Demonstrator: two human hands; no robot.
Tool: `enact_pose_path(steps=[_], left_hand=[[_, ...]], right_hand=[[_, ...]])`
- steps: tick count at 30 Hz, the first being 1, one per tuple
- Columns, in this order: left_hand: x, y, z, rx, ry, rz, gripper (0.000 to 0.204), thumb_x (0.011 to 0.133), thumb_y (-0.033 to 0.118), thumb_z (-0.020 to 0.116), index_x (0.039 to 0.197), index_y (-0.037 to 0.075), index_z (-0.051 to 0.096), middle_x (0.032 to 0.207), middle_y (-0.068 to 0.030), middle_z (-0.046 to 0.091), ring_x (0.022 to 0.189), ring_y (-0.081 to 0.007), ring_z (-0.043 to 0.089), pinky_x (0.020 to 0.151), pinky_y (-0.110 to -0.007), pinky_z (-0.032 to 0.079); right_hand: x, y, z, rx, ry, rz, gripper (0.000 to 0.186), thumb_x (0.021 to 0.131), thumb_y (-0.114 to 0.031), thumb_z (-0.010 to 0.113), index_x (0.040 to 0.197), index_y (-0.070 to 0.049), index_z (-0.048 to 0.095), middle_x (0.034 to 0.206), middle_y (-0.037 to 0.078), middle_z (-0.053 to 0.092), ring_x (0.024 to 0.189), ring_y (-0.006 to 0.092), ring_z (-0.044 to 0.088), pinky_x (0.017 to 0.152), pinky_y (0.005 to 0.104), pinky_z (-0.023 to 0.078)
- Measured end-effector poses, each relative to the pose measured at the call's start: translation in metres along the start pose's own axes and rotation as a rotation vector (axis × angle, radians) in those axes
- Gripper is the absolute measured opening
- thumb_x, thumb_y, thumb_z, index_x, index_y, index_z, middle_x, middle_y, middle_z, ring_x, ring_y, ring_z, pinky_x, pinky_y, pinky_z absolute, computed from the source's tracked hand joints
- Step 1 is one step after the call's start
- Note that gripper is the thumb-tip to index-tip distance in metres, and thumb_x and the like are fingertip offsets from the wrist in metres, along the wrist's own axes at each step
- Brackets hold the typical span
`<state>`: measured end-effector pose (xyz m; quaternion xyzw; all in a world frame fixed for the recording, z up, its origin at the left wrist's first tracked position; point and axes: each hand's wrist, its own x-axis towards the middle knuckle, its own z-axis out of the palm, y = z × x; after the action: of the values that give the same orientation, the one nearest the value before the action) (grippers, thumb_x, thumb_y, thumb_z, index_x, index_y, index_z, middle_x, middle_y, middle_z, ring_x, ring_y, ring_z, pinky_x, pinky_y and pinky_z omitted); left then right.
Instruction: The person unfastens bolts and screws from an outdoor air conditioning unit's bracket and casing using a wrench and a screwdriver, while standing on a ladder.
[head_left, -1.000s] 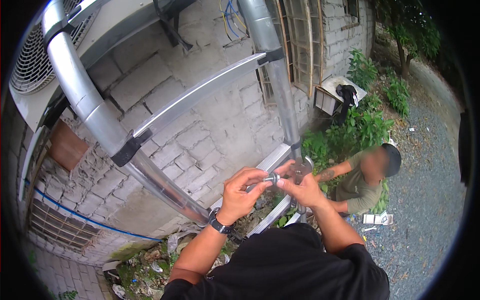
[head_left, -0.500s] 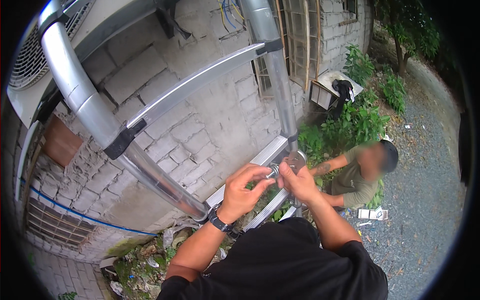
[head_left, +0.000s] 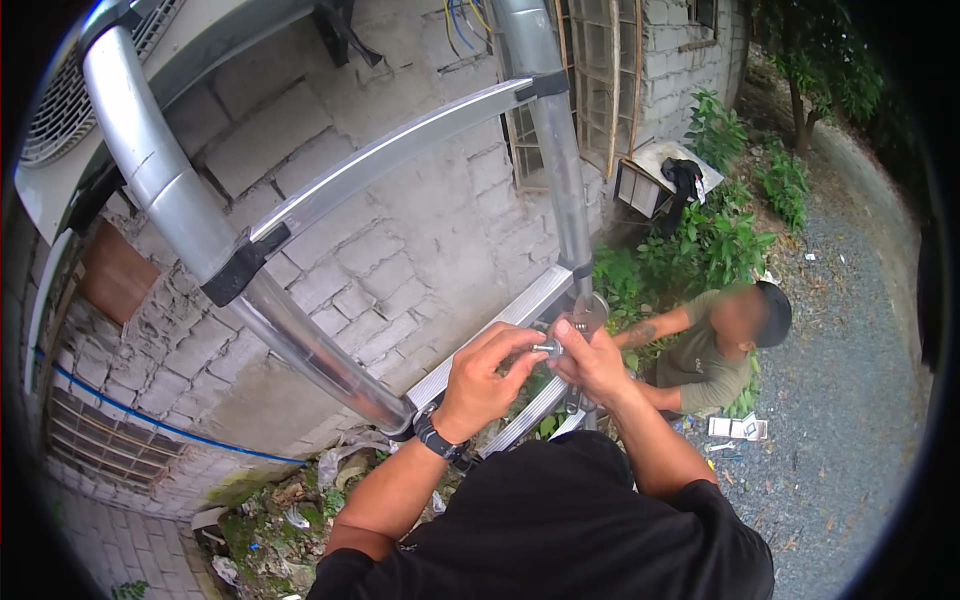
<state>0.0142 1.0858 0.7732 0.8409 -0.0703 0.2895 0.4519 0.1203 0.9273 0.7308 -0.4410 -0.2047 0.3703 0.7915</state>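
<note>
My left hand [head_left: 488, 375], a watch on its wrist, pinches a small silver bolt [head_left: 546, 347] between thumb and fingertips. Close beside it, my right hand [head_left: 597, 366] is closed round an adjustable wrench [head_left: 591, 312]. The wrench's jaw end sticks up past my thumb, and its handle shows below my fingers. My right fingertips meet the bolt's wider end, though what exactly they touch there is hidden. Both hands are in front of my chest, over the rungs of an aluminium telescopic ladder [head_left: 390, 150].
Beyond the ladder rises a grey block wall [head_left: 370, 260], with an air-conditioner unit [head_left: 65, 115] at upper left. Below on the right, another person [head_left: 705, 350] reaches toward the ladder. Tools and a white box [head_left: 738, 428] lie on the gravel. Loose wires [head_left: 465, 25] hang from the wall.
My hands have come slightly closer together, and the bolt has turned a little in my left fingertips. The wrench stays in my right hand. The view has shifted slightly.
</note>
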Motion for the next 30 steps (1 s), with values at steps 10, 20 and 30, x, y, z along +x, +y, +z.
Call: enact_pose_path(steps=[10,20,30], left_hand=[[-0.001,-0.004,-0.001,0.142,-0.074,0.130,0.030,0.082,0.000,0.076,0.111,0.003,0.069,0.097,-0.0104,0.069,0.088,-0.0287,0.068,0.075,-0.035,0.055],[-0.035,0.083,-0.113,-0.538,-0.660,0.361,0.031,0.081,0.013,0.085,0.108,0.001,0.076,0.112,-0.0166,0.068,0.093,-0.0237,0.067,0.075,-0.033,0.054],[-0.047,0.119,-0.122,-0.028,0.145,0.544,0.018,0.090,0.019,0.076,0.097,0.006,0.068,0.094,-0.0086,0.062,0.074,-0.0213,0.060,0.062,-0.030,0.045]], right_hand=[[-0.003,0.002,0.009,-0.076,0.090,0.071,0.038,0.104,-0.036,0.060,0.084,-0.004,0.057,0.054,-0.003,0.045,0.040,0.0043,0.031,0.039,0.0233,0.024],[-0.023,-0.015,-0.096,-0.520,0.366,0.017,0.042,0.105,-0.039,0.056,0.081,-0.004,0.058,0.063,0.001,0.058,0.049,0.0083,0.048,0.047,0.0263,0.037],[-0.041,0.142,-0.255,-1.224,0.470,0.232,0.044,0.099,-0.039,0.060,0.101,0.004,0.067,0.087,0.026,0.070,0.086,0.0431,0.069,0.079,0.0470,0.052]])
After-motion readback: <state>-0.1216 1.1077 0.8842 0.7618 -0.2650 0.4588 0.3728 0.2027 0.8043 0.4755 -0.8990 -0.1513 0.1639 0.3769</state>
